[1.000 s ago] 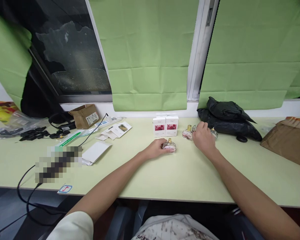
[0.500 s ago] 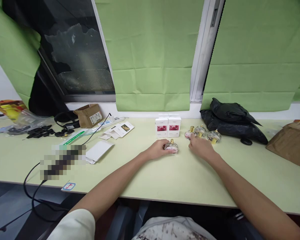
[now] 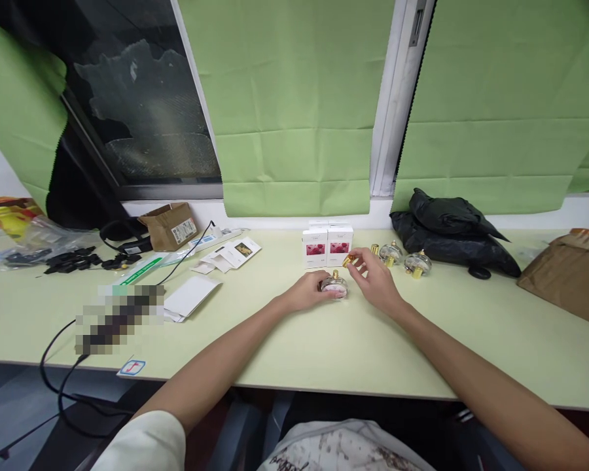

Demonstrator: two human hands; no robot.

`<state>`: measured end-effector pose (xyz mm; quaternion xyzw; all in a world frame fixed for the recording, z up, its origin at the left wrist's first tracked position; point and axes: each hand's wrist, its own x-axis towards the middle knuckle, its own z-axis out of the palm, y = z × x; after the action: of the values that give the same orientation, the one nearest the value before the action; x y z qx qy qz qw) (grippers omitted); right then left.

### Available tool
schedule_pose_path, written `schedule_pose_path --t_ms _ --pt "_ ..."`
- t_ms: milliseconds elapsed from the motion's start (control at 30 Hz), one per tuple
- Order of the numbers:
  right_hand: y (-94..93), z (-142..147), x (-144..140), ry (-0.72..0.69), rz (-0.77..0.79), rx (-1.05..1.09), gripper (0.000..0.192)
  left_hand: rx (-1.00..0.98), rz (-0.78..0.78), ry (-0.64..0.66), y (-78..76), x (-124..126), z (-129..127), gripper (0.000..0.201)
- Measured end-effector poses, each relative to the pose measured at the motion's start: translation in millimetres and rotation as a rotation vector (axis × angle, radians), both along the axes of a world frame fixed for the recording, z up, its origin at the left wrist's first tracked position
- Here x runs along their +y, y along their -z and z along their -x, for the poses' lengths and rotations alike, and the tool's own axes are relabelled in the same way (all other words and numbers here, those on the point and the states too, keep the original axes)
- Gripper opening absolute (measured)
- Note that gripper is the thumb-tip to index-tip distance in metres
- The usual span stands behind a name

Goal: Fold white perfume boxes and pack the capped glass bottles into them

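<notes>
My left hand (image 3: 305, 296) rests on the pale green table (image 3: 324, 347) and grips a small round glass perfume bottle (image 3: 334, 286) with pink liquid and a gold top. My right hand (image 3: 375, 282) hovers just right of it and pinches a small gold cap (image 3: 347, 260) between its fingertips. Behind the right hand, two more round bottles (image 3: 390, 252) (image 3: 417, 263) stand by a third gold top (image 3: 374, 249), whose bottle the hand hides. Two white boxes with pink labels (image 3: 326, 246) stand upright just behind the held bottle.
A black plastic bag (image 3: 451, 232) lies at the back right and a brown parcel (image 3: 567, 278) at the far right. To the left are white cards (image 3: 191, 296), a small cardboard box (image 3: 169, 226), black cables (image 3: 59, 386) and black clips (image 3: 73, 260). Green blinds hang behind.
My right hand has drawn back from the group of bottles and moved left toward the bottle in my left hand, now with a gold cap in its fingers. My left hand has stayed put.
</notes>
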<state>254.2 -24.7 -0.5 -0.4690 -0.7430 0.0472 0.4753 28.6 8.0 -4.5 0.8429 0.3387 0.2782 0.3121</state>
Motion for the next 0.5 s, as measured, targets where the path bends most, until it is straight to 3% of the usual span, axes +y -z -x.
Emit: schedule_pose_path --t_ms 133,367,500 --pt "-5.6 9 -6 -0.130 -0.111 0.135 0.028 0.000 0.002 0.000 1.0 0 -1 0.053" --pt "4.7 13 -7 -0.209 -0.077 -0.059 0.027 0.007 -0.018 0.009 2.2 2 0 0.051" --pt "7.4 11 -6 -0.232 -0.045 -0.066 0.027 0.011 -0.018 0.034 3.3 3 0 0.048"
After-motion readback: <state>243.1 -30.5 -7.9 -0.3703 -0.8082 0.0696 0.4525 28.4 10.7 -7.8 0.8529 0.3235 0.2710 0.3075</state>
